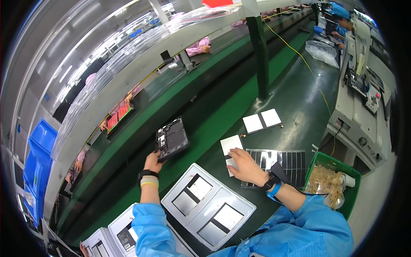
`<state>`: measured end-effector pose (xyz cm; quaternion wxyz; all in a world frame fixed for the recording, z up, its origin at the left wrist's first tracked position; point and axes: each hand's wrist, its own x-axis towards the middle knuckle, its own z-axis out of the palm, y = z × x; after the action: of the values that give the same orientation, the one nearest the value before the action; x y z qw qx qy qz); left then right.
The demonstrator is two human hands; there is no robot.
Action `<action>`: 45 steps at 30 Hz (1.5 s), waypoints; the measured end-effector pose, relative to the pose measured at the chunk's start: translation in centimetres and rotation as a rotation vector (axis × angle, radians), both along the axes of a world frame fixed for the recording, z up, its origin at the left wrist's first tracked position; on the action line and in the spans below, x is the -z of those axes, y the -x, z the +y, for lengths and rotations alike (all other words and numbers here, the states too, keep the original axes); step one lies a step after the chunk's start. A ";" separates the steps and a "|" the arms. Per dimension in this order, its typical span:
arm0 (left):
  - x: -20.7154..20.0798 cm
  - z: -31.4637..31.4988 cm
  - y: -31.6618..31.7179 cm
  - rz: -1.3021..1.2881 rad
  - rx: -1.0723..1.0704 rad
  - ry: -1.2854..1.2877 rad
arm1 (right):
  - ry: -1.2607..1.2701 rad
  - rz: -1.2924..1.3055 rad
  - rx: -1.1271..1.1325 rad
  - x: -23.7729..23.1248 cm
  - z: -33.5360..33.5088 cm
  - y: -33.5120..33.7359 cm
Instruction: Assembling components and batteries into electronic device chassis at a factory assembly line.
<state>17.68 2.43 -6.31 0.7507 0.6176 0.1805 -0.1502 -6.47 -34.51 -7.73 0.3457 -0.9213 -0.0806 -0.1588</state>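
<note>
My left hand (153, 162) grips the near edge of a dark, open tablet-like device (171, 138) and holds it over the dark conveyor belt (128, 141). My right hand (244, 165) rests flat on a white and black rectangular part (230, 145) lying on the green bench. Just right of that hand lies a sheet of several dark and silver strips (287, 162). Below my arms sits a white moulded tray (208, 205) holding two silver and black parts. Both sleeves are blue; a strap circles each wrist.
Two white parts on a dark backing (262, 120) lie farther up the bench. A green bin (332, 182) of crumpled brown scraps stands at the right. A green post (259, 55) rises behind. Other workers' hands (206, 48) show across the belt. Blue crates (36, 158) stack at the left.
</note>
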 end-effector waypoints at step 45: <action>-9.0 -8.1 8.1 -0.535 0.280 0.081 | -0.903 -0.157 0.121 -6.7 3.6 -10.6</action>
<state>9.55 -5.65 2.70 0.7674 0.6238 -0.1168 -0.0913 4.11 -30.91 -1.06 0.6955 -0.6666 0.0246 -0.2672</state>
